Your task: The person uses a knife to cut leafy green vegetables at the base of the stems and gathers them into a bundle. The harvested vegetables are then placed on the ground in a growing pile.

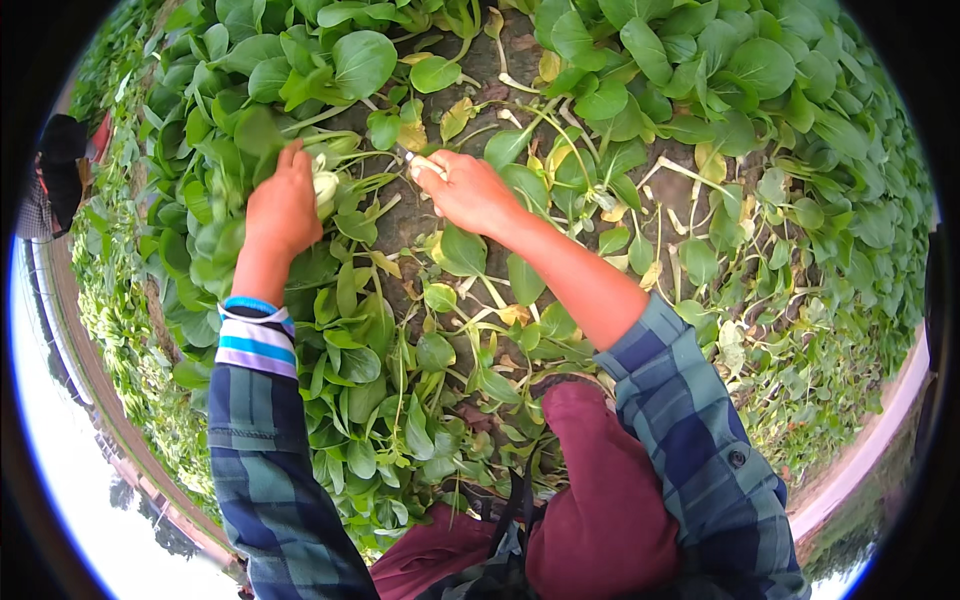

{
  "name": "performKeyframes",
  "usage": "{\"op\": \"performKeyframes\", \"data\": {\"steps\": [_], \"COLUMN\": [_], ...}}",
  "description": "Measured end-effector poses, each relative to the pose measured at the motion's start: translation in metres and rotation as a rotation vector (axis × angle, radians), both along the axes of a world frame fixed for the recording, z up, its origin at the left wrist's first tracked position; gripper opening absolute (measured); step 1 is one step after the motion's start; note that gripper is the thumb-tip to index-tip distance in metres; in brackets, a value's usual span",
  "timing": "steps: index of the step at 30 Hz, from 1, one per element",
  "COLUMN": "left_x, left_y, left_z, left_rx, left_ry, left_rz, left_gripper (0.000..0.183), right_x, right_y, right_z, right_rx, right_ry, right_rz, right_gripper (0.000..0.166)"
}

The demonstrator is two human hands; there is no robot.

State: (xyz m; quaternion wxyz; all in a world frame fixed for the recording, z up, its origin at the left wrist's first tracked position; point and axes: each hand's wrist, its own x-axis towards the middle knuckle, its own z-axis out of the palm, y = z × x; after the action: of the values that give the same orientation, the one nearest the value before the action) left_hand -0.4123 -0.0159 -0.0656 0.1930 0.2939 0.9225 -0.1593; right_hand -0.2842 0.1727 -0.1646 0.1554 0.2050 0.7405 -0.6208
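My left hand point(285, 206) is closed around a leafy bok choy plant. The pale base of the bok choy point(324, 185) sticks out beside my fingers, and its leaves are blurred and partly hidden behind the hand. My right hand point(466, 189) grips a small knife point(407, 156) with a light handle. Its short blade points left toward the stems of the standing bok choy row point(360, 150); most of the handle is hidden in my fist. Cut stalks and loose leaves point(487, 289) lie on the soil under my right forearm.
Dense bok choy point(750, 67) grows ahead and to the right. Yellowed leaves point(455, 120) and trimmed stalks point(679, 169) litter the soil strip between the rows. My bent knee point(600, 480) is low in front. Another person point(56, 176) is at the far left edge.
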Motion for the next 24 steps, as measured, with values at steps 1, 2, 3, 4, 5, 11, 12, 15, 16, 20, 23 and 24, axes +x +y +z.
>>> {"op": "performKeyframes", "data": {"steps": [1, 2, 3, 4, 5, 11, 12, 15, 16, 20, 23, 24], "left_x": [0.005, 0.01, 0.015, 0.019, 0.021, 0.023, 0.023, 0.024, 0.024, 0.024, 0.028, 0.029], "left_y": [-0.008, -0.015, -0.021, -0.024, -0.026, -0.029, -0.031, -0.034, -0.034, -0.035, -0.036, -0.035], "left_z": [-0.002, -0.006, -0.007, -0.008, -0.009, -0.011, -0.013, -0.017, -0.017, -0.016, -0.018, -0.017], "left_rx": [0.03, 0.061, 0.089, 0.108, 0.114, 0.143, 0.149, 0.155, 0.149, 0.15, 0.167, 0.186], "left_ry": [0.006, 0.012, 0.019, 0.013, 0.015, 0.001, -0.004, -0.019, -0.024, -0.017, -0.013, -0.002], "left_rz": [0.028, 0.055, 0.087, 0.119, 0.126, 0.157, 0.161, 0.175, 0.182, 0.182, 0.179, 0.168], "left_gripper": [0.058, 0.058, 0.058, 0.056, 0.056, 0.057, 0.058, 0.061, 0.061, 0.061, 0.061, 0.062], "right_x": [-0.005, -0.012, -0.018, -0.024, -0.027, -0.03, -0.029, -0.028, -0.028, -0.036, -0.037, -0.036], "right_y": [-0.004, -0.006, -0.009, -0.013, -0.015, -0.018, -0.017, -0.023, -0.024, -0.035, -0.039, -0.038], "right_z": [-0.003, -0.007, -0.01, -0.012, -0.014, -0.012, -0.013, -0.018, -0.014, -0.002, -0.006, -0.007], "right_rx": [-0.024, -0.048, -0.074, -0.027, -0.07, -0.072, -0.074, 0.022, 0.046, 0.13, 0.154, 0.159], "right_ry": [-0.006, -0.013, -0.021, -0.015, -0.045, -0.154, -0.18, -0.105, -0.124, -0.143, -0.132, -0.13], "right_rz": [-0.019, -0.038, -0.052, -0.052, -0.034, 0.035, 0.054, 0.019, 0.039, 0.09, 0.128, 0.143], "right_gripper": [0.045, 0.045, 0.046, 0.047, 0.047, 0.046, 0.046, 0.046, 0.046, 0.044, 0.043, 0.043]}}
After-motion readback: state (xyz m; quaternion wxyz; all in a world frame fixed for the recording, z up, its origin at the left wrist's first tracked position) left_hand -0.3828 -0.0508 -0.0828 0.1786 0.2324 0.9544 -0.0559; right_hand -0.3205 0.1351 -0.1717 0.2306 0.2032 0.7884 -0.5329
